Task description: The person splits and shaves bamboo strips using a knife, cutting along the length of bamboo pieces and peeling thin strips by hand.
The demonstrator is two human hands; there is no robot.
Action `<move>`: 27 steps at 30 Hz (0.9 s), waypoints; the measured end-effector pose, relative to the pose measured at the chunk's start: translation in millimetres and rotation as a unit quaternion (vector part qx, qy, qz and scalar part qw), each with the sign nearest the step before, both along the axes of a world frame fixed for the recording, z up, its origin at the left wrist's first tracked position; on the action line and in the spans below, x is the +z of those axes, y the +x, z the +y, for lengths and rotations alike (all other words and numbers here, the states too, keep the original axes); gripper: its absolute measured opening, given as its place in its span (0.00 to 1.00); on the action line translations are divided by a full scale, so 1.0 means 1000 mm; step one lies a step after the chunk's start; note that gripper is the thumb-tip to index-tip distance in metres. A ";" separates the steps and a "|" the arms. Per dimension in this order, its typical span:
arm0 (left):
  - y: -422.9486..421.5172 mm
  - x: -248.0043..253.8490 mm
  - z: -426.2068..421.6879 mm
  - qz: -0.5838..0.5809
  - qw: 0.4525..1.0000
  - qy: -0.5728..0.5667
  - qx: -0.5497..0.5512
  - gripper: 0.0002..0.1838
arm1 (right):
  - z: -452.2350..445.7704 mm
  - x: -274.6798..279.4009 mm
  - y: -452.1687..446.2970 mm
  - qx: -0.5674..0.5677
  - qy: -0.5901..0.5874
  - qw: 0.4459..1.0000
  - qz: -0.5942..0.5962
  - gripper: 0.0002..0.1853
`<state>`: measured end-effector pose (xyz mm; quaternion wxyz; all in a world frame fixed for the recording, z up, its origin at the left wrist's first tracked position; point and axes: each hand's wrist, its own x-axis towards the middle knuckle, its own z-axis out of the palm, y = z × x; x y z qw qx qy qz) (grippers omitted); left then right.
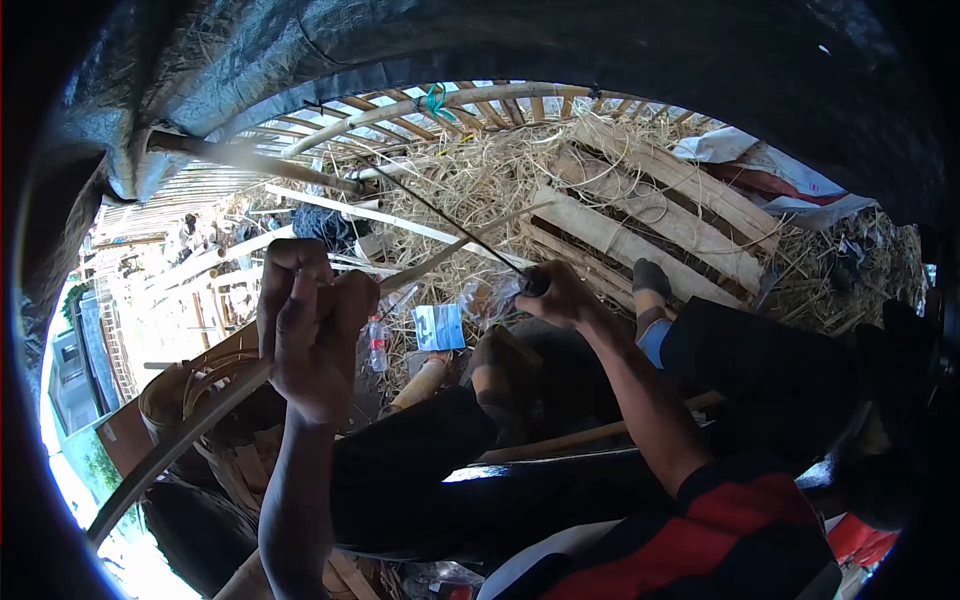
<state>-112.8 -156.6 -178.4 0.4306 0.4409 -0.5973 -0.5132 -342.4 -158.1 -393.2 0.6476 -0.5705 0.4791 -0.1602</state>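
My left hand (315,335) is raised in front of me, its fingers closed round a long bamboo strip (195,425). The strip slants from the lower left, through the fist, up toward the middle, where it thins out. Closed on the black handle of a long knife is my right hand (565,295). The knife's thin dark blade (435,207) points up and left, seen nearly edge-on. Blade and strip cross in view; whether they touch I cannot tell.
Bamboo shavings (460,170) cover the ground, with a slatted wooden panel (640,220) at the right. A plastic bottle (377,345) and a blue-and-white packet (438,327) lie below the strip. Bundled bamboo (190,385) stands at the left. A dark tarp (600,40) hangs overhead.
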 end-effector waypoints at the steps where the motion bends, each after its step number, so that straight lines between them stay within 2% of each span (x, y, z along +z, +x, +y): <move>1: 0.004 -0.008 0.002 -0.031 0.998 -0.046 0.038 0.23 | 0.007 -0.036 -0.002 0.005 -0.006 1.000 -0.019 0.13; 3: 0.000 -0.006 0.006 -0.003 0.995 -0.011 0.097 0.09 | 0.004 -0.033 0.007 0.002 -0.025 1.000 0.017 0.14; 4: -0.002 -0.004 0.008 0.012 0.992 0.005 0.126 0.08 | 0.010 -0.031 0.014 -0.006 -0.034 0.998 0.050 0.16; 6: -0.006 0.001 0.000 0.017 0.958 0.049 0.281 0.13 | 0.008 -0.025 0.017 -0.003 0.000 0.997 0.078 0.16; 8: 0.007 0.001 0.000 0.049 0.964 0.058 0.256 0.10 | 0.011 -0.020 0.012 -0.025 -0.031 0.997 0.063 0.16; 10: 0.002 0.002 -0.001 0.065 0.971 0.056 0.222 0.11 | 0.004 0.012 0.009 -0.002 -0.022 0.996 0.086 0.16; 12: -0.010 0.007 -0.001 0.048 0.974 0.070 0.210 0.10 | -0.005 0.045 0.025 0.004 -0.075 0.997 0.027 0.16; 13: -0.012 0.008 -0.002 0.048 0.978 0.073 0.191 0.10 | -0.010 0.064 0.029 0.017 -0.062 0.998 0.007 0.15; 16: -0.020 0.011 -0.004 0.039 0.986 0.072 0.143 0.11 | -0.010 0.062 0.028 0.028 -0.088 0.996 -0.004 0.14; 17: -0.023 0.011 -0.003 0.049 0.986 0.073 0.142 0.11 | -0.010 0.057 0.021 0.019 -0.069 0.997 0.028 0.14; 18: -0.024 0.011 -0.002 0.058 0.986 0.070 0.143 0.11 | -0.006 0.030 0.012 0.020 -0.072 0.997 0.029 0.14; 19: -0.014 0.009 -0.001 0.032 0.991 0.067 0.109 0.11 | 0.001 -0.009 0.003 0.001 -0.011 0.999 0.039 0.14; 20: -0.013 0.008 -0.001 0.032 0.992 0.062 0.110 0.11 | -0.002 -0.011 0.002 -0.018 0.048 0.998 0.048 0.14; 22: -0.010 0.006 0.002 -0.007 0.992 0.056 0.111 0.13 | 0.001 -0.014 0.003 -0.031 0.004 0.996 0.087 0.14; 23: -0.007 0.005 0.001 0.032 0.988 0.062 0.139 0.15 | 0.003 -0.005 0.006 -0.048 -0.032 0.990 0.127 0.15; 27: -0.002 0.004 -0.001 0.030 0.986 0.075 0.144 0.19 | 0.000 0.016 0.013 -0.031 -0.094 0.986 0.133 0.14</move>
